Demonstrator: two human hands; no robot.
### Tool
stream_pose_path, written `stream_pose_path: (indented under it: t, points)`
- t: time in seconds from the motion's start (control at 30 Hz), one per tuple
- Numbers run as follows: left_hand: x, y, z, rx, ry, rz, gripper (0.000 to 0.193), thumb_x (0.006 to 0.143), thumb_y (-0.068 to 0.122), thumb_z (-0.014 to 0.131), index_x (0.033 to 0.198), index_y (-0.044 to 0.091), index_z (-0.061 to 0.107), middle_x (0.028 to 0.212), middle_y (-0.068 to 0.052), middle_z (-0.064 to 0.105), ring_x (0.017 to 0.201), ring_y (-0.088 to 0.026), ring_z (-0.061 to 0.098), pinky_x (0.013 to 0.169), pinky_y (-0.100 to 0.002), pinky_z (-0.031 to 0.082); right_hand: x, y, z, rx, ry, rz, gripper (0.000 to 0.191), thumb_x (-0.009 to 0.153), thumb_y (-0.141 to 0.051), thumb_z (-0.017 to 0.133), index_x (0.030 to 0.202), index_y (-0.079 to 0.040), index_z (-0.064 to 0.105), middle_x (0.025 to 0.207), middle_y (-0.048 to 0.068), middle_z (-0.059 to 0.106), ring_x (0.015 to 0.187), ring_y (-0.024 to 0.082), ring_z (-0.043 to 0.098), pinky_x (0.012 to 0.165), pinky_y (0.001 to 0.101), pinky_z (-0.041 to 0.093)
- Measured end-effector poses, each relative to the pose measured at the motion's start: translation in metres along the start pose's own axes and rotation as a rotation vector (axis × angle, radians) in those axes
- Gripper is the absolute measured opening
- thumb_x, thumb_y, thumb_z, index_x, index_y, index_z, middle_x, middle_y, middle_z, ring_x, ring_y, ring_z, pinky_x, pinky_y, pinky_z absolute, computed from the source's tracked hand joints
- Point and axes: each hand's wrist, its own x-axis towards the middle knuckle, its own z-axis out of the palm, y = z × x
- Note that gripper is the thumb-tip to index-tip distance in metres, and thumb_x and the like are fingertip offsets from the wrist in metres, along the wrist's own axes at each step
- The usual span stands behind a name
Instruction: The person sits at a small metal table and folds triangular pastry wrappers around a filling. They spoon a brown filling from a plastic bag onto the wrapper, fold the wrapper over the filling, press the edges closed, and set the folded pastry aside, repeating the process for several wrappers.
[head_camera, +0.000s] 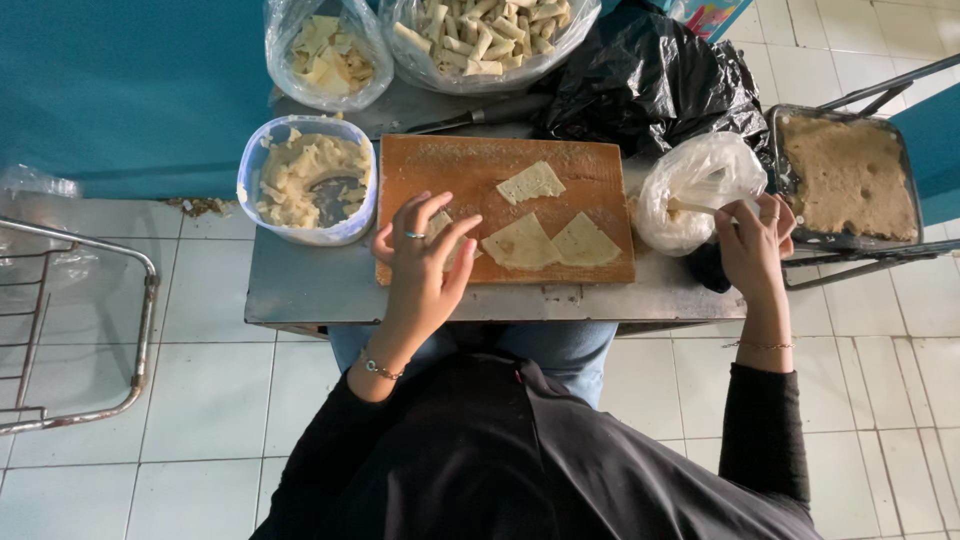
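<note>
A wooden cutting board (590, 165) lies on a small metal table (300, 285). On the board rest three flat pale pastry sheets (520, 245). My left hand (420, 265) hovers over the board's left end, fingers curled around a small piece of pastry beneath it. At the table's right edge my right hand (752, 245) touches a white plastic bag (695, 185), fingers at its opening. A clear tub of pale filling (305, 180) stands left of the board.
Two clear bags, one with pastry pieces (325, 50) and one with rolled sticks (490, 35), sit at the back. A black bag (650, 80) lies behind the board. A tray of crumbs (845, 175) rests on a chair to the right. A knife (470, 118) lies behind the board.
</note>
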Motion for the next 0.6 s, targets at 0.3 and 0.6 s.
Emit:
stream_pose_path:
  t: [0.3,0.6]
  points:
    - [0.002,-0.006,-0.016,0.03,0.032,-0.035,0.029,0.101,0.02,0.069,0.13,0.022,0.07,0.147,-0.006,0.051,0.144,-0.03,0.043,0.114,-0.051,0.019,-0.004,-0.021,-0.02,-0.225,0.03,-0.174,0.015,0.104,-0.02,0.064,0.094,-0.011,0.071,0.153,0.013,0.042,0.148,0.04,0.02,0.122,0.0624,0.018]
    - [0.002,-0.007,-0.016,0.032,0.005,-0.041,0.031,0.099,0.02,0.069,0.129,0.022,0.07,0.146,-0.007,0.051,0.142,-0.031,0.042,0.112,-0.053,0.019,-0.014,-0.004,-0.03,-0.021,0.113,0.058,0.018,0.101,-0.017,0.064,0.087,-0.008,0.071,0.153,0.01,0.043,0.144,0.038,0.023,0.124,0.0597,0.018]
